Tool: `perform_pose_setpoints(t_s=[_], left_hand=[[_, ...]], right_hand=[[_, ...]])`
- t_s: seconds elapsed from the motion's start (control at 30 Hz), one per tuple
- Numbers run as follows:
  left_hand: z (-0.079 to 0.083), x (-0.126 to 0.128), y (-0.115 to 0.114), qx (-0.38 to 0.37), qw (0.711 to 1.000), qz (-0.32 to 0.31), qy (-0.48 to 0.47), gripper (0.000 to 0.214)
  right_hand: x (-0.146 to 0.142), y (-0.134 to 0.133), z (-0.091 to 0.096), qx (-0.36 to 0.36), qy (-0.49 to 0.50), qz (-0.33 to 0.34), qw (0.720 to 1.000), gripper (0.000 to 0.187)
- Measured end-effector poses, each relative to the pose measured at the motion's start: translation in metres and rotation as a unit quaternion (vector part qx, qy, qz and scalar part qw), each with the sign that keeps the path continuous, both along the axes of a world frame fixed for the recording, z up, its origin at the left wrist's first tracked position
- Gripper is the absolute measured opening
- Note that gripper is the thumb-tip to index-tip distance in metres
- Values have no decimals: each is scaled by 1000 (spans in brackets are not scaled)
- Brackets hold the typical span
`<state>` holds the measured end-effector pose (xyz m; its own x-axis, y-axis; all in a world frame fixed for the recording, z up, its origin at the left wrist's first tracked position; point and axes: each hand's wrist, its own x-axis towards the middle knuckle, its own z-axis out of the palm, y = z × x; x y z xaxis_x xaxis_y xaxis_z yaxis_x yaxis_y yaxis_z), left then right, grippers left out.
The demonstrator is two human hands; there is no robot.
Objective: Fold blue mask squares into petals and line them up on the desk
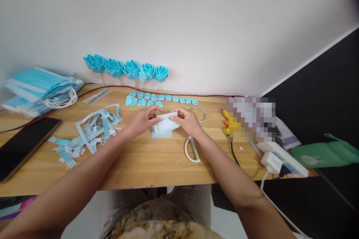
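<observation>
My left hand [144, 119] and my right hand [187, 120] meet over the middle of the wooden table [140, 164]. Both pinch a small pale-blue rectangle of mask fabric [167, 120] held just above a little stack of similar cut pieces [162, 132]. The left fingers grip its left end, the right fingers its right end. Behind the hands lie two rows of several small folded blue petals [159, 99]. Several finished blue fabric roses [126, 68] lean against the white wall.
A pile of cut mask strips [86, 130] lies left of the hands, a stack of blue face masks [39, 89] at the far left, a dark phone [22, 145] near the left edge. A white half-ring [192, 150], yellow-handled tool [226, 121] and power strip [280, 157] sit to the right.
</observation>
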<state>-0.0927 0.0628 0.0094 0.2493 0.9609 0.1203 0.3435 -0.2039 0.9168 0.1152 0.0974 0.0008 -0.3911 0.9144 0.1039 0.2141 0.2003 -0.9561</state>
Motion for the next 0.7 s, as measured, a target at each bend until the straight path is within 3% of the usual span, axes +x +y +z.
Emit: perform_pose_setpoints(t_s=[0.1, 0.2, 0.33, 0.4, 0.5, 0.57, 0.7], left_hand=[[1, 0, 1, -37, 999, -7, -17, 45], [4, 0, 0, -83, 996, -21, -32, 56], [3, -3, 0, -131, 989, -72, -15, 67], [2, -5, 1, -104, 992, -63, 27, 63], [7, -6, 2, 9, 995, 26, 93, 47], [11, -5, 0, 45, 994, 51, 83, 44], [9, 3, -6, -43, 999, -3, 11, 42]], right_hand=[[1, 1, 0, 13, -18, -25, 999, 26], [5, 4, 3, 71, -67, -81, 992, 25], [10, 8, 5, 110, -32, -144, 983, 27], [10, 9, 4, 84, 8, -133, 987, 27], [7, 7, 4, 34, 58, -97, 993, 28], [3, 3, 4, 19, 68, -85, 994, 28], [-3, -6, 6, 5, 59, -65, 996, 29]])
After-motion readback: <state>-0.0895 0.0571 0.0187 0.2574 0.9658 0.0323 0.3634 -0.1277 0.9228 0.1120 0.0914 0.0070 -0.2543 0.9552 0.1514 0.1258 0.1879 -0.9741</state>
